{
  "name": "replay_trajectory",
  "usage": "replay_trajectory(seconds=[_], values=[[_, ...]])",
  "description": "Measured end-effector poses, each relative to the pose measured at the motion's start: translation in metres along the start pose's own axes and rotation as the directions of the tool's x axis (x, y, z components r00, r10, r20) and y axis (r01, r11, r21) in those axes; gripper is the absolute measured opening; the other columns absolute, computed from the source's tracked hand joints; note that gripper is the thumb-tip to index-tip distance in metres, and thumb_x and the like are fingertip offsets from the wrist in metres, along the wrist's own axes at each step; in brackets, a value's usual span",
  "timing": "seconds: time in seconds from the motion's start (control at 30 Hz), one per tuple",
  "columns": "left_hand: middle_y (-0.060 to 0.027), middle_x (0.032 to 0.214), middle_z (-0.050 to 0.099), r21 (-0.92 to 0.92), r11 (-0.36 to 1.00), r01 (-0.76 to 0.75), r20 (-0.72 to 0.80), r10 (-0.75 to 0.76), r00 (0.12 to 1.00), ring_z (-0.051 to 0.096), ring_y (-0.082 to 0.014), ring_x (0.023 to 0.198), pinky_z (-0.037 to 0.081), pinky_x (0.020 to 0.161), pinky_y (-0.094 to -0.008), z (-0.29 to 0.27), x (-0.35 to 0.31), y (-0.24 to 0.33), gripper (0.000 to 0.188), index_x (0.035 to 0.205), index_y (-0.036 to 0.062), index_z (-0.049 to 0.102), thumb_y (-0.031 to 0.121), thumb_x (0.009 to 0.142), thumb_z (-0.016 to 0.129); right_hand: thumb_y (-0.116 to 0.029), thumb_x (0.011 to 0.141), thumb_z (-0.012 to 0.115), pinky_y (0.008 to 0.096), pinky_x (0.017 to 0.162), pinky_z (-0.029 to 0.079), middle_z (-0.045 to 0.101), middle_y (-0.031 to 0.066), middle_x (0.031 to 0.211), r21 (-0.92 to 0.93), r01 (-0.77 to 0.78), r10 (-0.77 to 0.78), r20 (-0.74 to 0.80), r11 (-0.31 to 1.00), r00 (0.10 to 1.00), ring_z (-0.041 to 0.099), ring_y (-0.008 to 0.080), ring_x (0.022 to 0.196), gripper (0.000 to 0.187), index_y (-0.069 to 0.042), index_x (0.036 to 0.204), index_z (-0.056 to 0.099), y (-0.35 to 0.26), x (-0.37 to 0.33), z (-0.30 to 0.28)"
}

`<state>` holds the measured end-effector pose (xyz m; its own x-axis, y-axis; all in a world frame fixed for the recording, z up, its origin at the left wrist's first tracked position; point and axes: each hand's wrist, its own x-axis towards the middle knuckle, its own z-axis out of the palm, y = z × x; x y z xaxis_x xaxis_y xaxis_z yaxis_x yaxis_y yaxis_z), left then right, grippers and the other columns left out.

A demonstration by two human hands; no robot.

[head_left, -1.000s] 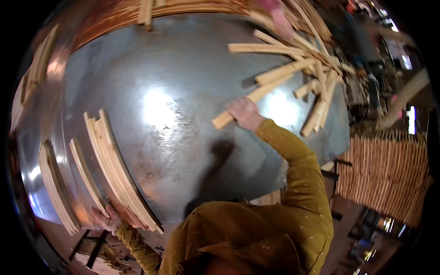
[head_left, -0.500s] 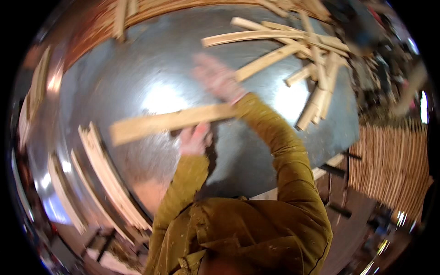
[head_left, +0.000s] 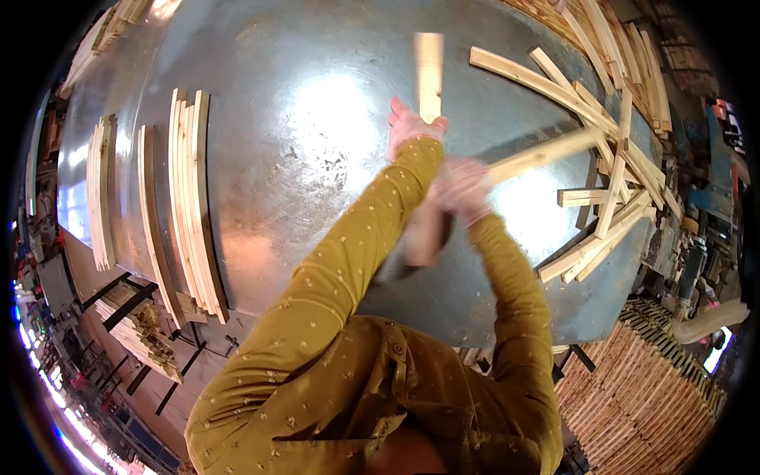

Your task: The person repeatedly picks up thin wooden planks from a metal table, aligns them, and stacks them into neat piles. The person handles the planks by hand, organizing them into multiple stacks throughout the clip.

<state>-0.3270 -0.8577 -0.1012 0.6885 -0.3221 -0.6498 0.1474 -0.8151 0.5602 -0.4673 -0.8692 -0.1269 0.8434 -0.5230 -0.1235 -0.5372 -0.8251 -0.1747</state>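
Note:
My left hand [head_left: 413, 133] grips a pale wooden slat [head_left: 430, 75] that runs away from me over the grey metal tabletop [head_left: 317, 229]. A blurred lower part of that slat shows below my wrists. Close by on the right, my right hand [head_left: 463, 188], smeared by motion, is closed around the near end of a second wooden slat [head_left: 546, 154]. This one slants toward the loose pile, its shadow lying apart from it on the metal. The fingers of my right hand are only partly distinguishable.
Several crossed slats [head_left: 621, 186] make a loose pile at the right. Side-by-side slats [head_left: 190, 198] lie at the left, with a single slat [head_left: 154, 214] and another group [head_left: 100, 190] beyond. A tall stack of wood [head_left: 641, 388] stands off the table's near right corner.
The view has turned, so the table appears rotated. My left hand has carried its slat from crosswise to pointing away. My right hand has closed on a slat from the pile and drawn it nearer.

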Motion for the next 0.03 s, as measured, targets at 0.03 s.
replay_trajectory(seconds=[0.03], values=[[-0.0168,0.147,0.044,0.249,0.954,-0.169,0.023,0.169,0.985,0.051,-0.0338,0.131,0.046,0.104,-0.0458,-0.0132,0.0066,-0.0047,0.1,0.152,0.0066,0.023,0.04,0.078,0.081,-0.044,0.092,0.051,0.045,0.075,0.05,0.066,0.0111,0.086,0.002,0.009,-0.01,0.01,1.0,1.0,0.067,0.0291,0.085,0.036,-0.012,0.097,0.065,0.0014,-0.002,0.0012]])
